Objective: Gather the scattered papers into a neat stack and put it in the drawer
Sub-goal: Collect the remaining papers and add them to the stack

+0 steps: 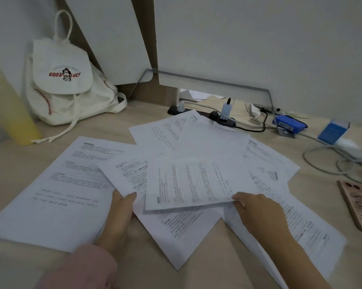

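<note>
The left hand [120,211] pinches the near edge of one sheet: the thumb lies on top of the paper and the other fingers are tucked out of sight beneath it. A pink sleeve [86,268] covers that arm. The right hand [259,211] lies palm down on the papers [196,180], its fingers [238,200] held close together, the tips touching the near right corner of the topmost sheet; whether they grip that corner or only press on it cannot be told.

The papers are spread in a loose fan over the middle of the wooden worktop [146,251], overlapping at different angles. One large sheet [57,184] lies flat on the left, partly under the sheet that the left hand holds. Others reach back toward a black power strip [224,119] and out to the right under the right forearm. No drawer is in view.

At the back left a white drawstring backpack [65,86] printed with "GOOD LUCK" leans against the wall, and a blurred yellow bottle [13,113] stands just beside it at the left edge. To the right of the power strip are tangled cables [330,159], a blue device [288,124] and a small blue box [333,130]. A phone [359,205] in a patterned pink case lies near the right edge, apart from the papers.
</note>
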`<state>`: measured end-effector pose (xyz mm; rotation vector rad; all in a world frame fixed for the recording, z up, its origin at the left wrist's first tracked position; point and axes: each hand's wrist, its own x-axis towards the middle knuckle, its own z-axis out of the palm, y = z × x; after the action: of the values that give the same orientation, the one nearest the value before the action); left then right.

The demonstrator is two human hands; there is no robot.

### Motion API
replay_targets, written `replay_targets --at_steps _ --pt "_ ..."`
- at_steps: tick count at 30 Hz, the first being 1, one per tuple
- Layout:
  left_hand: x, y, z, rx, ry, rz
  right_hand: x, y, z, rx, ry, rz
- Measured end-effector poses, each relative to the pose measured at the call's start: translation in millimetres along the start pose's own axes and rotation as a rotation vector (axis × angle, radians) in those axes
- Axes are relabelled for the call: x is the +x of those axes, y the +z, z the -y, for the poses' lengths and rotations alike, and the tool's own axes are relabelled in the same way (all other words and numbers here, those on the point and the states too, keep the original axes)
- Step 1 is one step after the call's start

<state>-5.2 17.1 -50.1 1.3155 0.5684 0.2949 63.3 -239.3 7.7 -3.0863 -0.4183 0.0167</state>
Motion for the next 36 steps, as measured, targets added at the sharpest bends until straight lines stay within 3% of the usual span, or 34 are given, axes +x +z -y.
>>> replay_targets --at_steps 4,10,12,16,19,21,23,27,31,33,36 --pt "-4.4 8.0 -5.3 -0.123 -0.009 0.030 -7.4 2.1 31.1 -0.043 -0.193 -0.090" --pt "-8.5 15.3 -5.8 -0.172 -0.039 0.109 -1.1 17.5 79.6 0.129 -0.251 0.125" --pt "-8.6 16.9 -3.8 -0.102 -0.040 0.109 -2.8 13.3 94.6 0.246 -0.281 0.208" --pt "-4.5 17.1 -2.9 0.017 -0.055 0.082 -6.4 -4.8 102.3 0.713 -0.243 0.469" --pt "-3.2 13.2 -6.4 0.046 -0.029 0.068 10.6 0.8 73.6 0.946 -0.035 0.292" --pt "-1.7 8.8 -6.4 0.040 -0.043 0.041 24.6 11.2 43.3 0.874 0.094 0.022" --pt "1.0 4.9 -4.6 0.044 -0.074 0.030 35.1 21.3 12.4 0.671 0.187 -0.102" --pt "0.7 9.0 -6.2 0.045 -0.086 0.116 47.7 29.3 -18.3 0.527 0.308 0.094" --pt "-3.3 18.8 -6.9 0.042 -0.124 0.165 49.8 32.4 -10.4 0.419 0.177 0.132" --pt "-5.0 22.2 -6.0 0.067 -0.104 0.161 47.6 36.2 -1.7 0.445 0.101 0.119" --pt "-4.9 25.2 -5.7 0.088 -0.112 0.162 43.1 38.4 7.6 0.678 -0.009 0.157"
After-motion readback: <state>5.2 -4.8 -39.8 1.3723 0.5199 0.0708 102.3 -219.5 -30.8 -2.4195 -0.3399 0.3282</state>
